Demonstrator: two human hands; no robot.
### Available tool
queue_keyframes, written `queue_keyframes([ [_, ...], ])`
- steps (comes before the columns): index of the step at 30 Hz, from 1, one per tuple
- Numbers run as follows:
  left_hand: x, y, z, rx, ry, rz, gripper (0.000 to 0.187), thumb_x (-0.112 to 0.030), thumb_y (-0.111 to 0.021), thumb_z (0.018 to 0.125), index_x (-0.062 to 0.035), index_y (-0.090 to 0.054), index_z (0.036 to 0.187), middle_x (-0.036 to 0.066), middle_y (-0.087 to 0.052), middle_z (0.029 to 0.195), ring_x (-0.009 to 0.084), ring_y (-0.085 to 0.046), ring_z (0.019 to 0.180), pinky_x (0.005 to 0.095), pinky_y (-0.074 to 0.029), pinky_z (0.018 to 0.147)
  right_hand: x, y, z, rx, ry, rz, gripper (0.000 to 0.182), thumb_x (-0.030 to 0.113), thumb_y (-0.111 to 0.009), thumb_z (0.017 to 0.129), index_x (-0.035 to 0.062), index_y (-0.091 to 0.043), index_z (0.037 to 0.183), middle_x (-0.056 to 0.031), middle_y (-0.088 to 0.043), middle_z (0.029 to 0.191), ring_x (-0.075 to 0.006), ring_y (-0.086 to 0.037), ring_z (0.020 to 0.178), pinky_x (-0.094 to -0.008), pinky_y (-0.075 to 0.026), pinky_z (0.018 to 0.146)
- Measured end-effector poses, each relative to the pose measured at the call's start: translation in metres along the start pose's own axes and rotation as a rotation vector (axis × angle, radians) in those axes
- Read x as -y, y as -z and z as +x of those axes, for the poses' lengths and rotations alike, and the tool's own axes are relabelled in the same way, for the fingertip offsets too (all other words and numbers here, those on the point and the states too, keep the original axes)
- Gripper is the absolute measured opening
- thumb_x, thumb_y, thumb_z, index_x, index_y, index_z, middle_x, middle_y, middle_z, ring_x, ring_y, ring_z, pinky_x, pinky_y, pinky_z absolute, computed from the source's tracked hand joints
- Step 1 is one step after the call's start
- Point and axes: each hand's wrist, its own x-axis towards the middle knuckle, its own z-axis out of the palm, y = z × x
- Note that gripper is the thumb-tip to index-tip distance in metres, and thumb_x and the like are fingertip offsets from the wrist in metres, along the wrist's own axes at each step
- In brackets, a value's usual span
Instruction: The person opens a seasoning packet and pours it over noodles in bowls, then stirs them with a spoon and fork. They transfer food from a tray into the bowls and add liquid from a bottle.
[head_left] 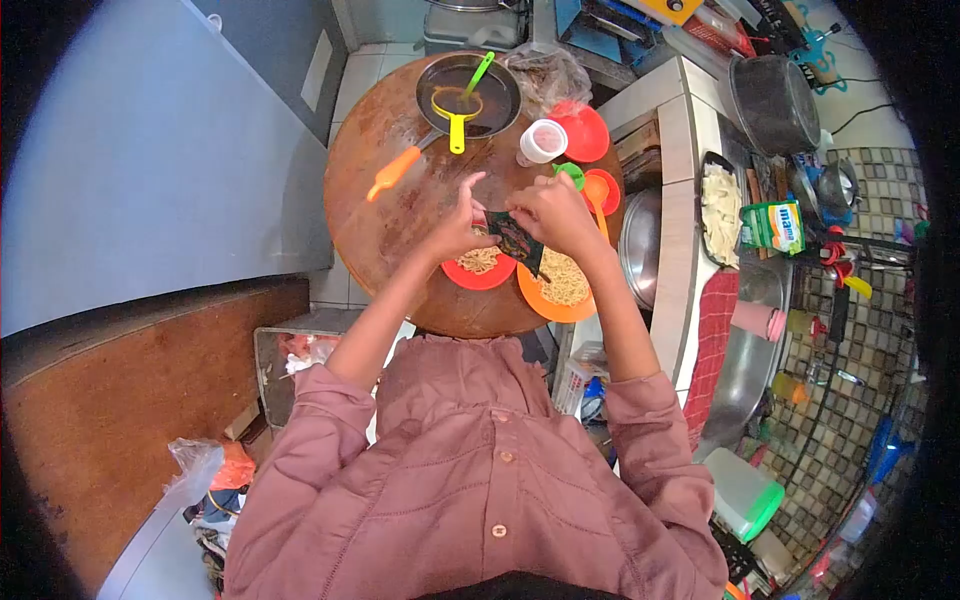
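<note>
A dark packet (516, 240) is held between my two hands above the round wooden table (375, 240). My left hand (466, 222) has its thumb at the packet's left side, with other fingers raised. My right hand (552, 212) pinches the packet's upper right part. Just below the packet is a red plate (480, 280) with noodles (478, 261). Beside it, an orange plate (558, 312) holds more noodles (563, 281). A green item (571, 173) and an orange spoon (597, 192) lie beyond my right hand.
At the table's far side stand a pan (432, 75) with a yellow-handled strainer (457, 130), a white tub (543, 142) and a red bowl (585, 135). An orange-handled utensil (396, 172) lies left. The tiled counter (682, 220) borders the right side.
</note>
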Motion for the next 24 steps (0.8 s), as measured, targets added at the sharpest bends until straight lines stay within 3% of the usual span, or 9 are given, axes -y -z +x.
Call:
queue_keyframes([
  [6, -0.003, -0.001, -0.004, 0.036, 0.018, -0.034, 0.099, -0.002, -0.074, 0.063, -0.0107, -0.005, 0.134, 0.009, -0.053, 0.083, 0.0190, -0.057, 0.085, 0.0346, -0.046, 0.077, 0.001, -0.003, -0.002, -0.007, -0.013, 0.018, 0.010, 0.014, -0.064, 0.069, 0.0107, -0.063, 0.078, -0.0035, -0.061, 0.071, -0.0211, -0.055, 0.076, -0.0367, -0.034, 0.069],
  [9, -0.002, 0.002, -0.006, 0.049, 0.063, -0.015, 0.102, -0.004, -0.075, 0.062, -0.0091, -0.003, 0.135, 0.013, -0.053, 0.099, 0.0188, -0.053, 0.093, 0.0330, -0.042, 0.086, -0.001, -0.005, -0.003, -0.049, -0.005, 0.046, 0.010, 0.014, -0.064, 0.068, 0.0106, -0.063, 0.077, -0.0040, -0.061, 0.069, -0.0220, -0.055, 0.072, -0.0367, -0.035, 0.067],
  [12, -0.002, 0.002, -0.020, -0.054, -0.038, -0.198, 0.105, -0.008, -0.075, 0.065, -0.0083, 0.003, 0.134, 0.013, -0.051, 0.115, 0.0209, -0.050, 0.100, 0.0343, -0.038, 0.092, -0.003, -0.002, -0.004, -0.060, -0.079, 0.117, 0.011, 0.013, -0.065, 0.068, 0.0099, -0.064, 0.079, -0.0059, -0.061, 0.067, -0.0234, -0.056, 0.065, -0.0366, -0.038, 0.064],
  [14, 0.010, -0.006, -0.032, -0.239, 0.098, -0.484, 0.102, -0.011, -0.073, 0.070, -0.0064, 0.006, 0.133, 0.009, -0.047, 0.125, 0.0214, -0.048, 0.105, 0.0345, -0.034, 0.096, -0.007, -0.007, -0.009, -0.115, -0.141, 0.189, 0.013, 0.012, -0.065, 0.068, 0.0083, -0.064, 0.080, -0.0090, -0.060, 0.065, -0.0251, -0.057, 0.060, -0.0359, -0.042, 0.059],
  [18, 0.015, -0.035, -0.066, -0.478, 0.322, -0.443, 0.096, -0.014, -0.069, 0.074, -0.0106, 0.007, 0.133, 0.007, -0.051, 0.120, 0.0201, -0.049, 0.104, 0.0382, -0.035, 0.096, -0.009, -0.010, -0.020, -0.104, -0.274, 0.276, 0.010, 0.015, -0.064, 0.070, 0.0084, -0.064, 0.078, -0.0074, -0.062, 0.066, -0.0241, -0.059, 0.066, -0.0378, -0.043, 0.064],
  [20, -0.006, -0.049, -0.080, -0.554, 0.667, -0.976, 0.077, -0.018, -0.068, 0.076, -0.0159, -0.015, 0.132, 0.006, -0.053, 0.116, 0.0184, -0.049, 0.104, 0.0435, -0.035, 0.094, -0.014, -0.018, -0.028, -0.170, -0.349, 0.331, 0.012, 0.015, -0.065, 0.070, 0.0070, -0.064, 0.079, -0.0100, -0.062, 0.067, -0.0244, -0.061, 0.063, -0.0351, -0.046, 0.061],
  [21, 0.003, -0.058, -0.085, -0.556, 0.666, -0.978, 0.077, -0.018, -0.068, 0.076, -0.0159, -0.015, 0.132, 0.006, -0.053, 0.116, 0.0184, -0.049, 0.104, 0.0435, -0.035, 0.094, -0.016, -0.023, -0.032, -0.168, -0.348, 0.330, 0.012, 0.015, -0.065, 0.070, 0.0070, -0.064, 0.079, -0.0100, -0.062, 0.067, -0.0244, -0.061, 0.063, -0.0351, -0.046, 0.061],
  [23, 0.033, -0.076, -0.092, -0.372, 0.789, -1.404, 0.048, -0.022, -0.067, 0.078, -0.0196, -0.042, 0.119, 0.004, -0.054, 0.112, 0.0175, -0.048, 0.105, 0.0482, -0.036, 0.092, -0.018, -0.029, -0.038, -0.250, -0.454, 0.459, 0.013, 0.015, -0.065, 0.071, 0.0057, -0.064, 0.080, -0.0121, -0.061, 0.065, -0.0255, -0.061, 0.059, -0.0332, -0.046, 0.056],
  [24, 0.032, -0.079, -0.092, -0.373, 0.789, -1.407, 0.048, -0.022, -0.067, 0.078, -0.0196, -0.042, 0.119, 0.004, -0.054, 0.112, 0.0175, -0.048, 0.105, 0.0482, -0.036, 0.092, -0.016, -0.026, -0.040, -0.247, -0.453, 0.459, 0.013, 0.015, -0.065, 0.071, 0.0057, -0.064, 0.080, -0.0121, -0.061, 0.065, -0.0255, -0.061, 0.059, -0.0332, -0.046, 0.056],
])
